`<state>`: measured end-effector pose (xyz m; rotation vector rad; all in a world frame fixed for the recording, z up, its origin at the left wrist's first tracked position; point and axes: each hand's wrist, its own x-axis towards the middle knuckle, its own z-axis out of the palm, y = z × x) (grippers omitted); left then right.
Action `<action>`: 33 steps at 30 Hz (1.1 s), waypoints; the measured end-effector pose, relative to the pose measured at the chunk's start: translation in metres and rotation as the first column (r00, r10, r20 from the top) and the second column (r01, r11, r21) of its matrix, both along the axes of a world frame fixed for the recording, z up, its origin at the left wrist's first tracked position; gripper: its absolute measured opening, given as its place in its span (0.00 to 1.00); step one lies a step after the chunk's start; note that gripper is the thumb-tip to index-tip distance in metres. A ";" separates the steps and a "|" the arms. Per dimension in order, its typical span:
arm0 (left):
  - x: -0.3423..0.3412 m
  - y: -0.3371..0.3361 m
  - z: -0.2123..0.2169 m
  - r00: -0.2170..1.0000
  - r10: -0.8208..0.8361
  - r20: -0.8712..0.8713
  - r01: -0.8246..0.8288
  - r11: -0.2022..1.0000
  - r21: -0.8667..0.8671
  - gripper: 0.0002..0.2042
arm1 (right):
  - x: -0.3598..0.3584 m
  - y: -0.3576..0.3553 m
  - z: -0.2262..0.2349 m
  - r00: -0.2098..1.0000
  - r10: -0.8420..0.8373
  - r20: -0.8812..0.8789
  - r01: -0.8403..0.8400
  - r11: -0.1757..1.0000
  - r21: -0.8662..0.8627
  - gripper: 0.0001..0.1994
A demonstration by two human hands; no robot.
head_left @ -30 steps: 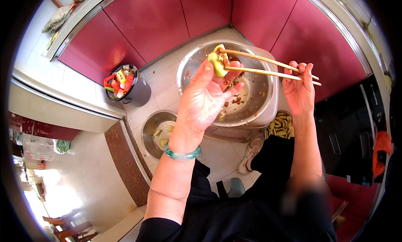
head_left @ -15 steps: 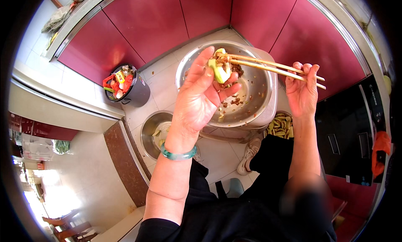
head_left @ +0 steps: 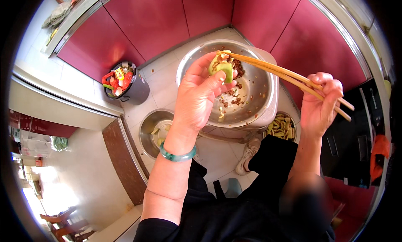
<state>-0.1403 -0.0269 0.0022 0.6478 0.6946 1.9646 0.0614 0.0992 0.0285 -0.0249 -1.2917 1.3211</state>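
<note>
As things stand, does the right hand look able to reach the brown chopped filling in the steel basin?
Probably yes: the right hand holds chopsticks that stretch over the open steel basin, and brown chopped filling shows uncovered beside the left hand, which hides part of the basin.

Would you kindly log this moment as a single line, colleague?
left hand: holds green vegetable piece | right hand: holds chopsticks, tips at piece | below: metal basin with brown bits
</note>
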 end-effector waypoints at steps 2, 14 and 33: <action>0.000 0.001 0.000 0.999 0.033 -0.027 -0.034 0.999 -0.032 0.18 | 0.003 -0.005 0.006 0.995 -0.081 0.063 0.069 0.983 0.167 0.17; -0.002 0.001 0.000 0.995 0.065 -0.073 -0.069 0.996 -0.056 0.19 | 0.009 0.005 0.006 0.988 0.154 -0.017 -0.154 0.967 -0.203 0.17; 0.001 0.003 -0.004 0.997 -0.071 -0.012 0.072 0.994 0.079 0.20 | -0.004 0.021 -0.019 0.940 0.310 -0.141 -0.337 0.793 -0.507 0.15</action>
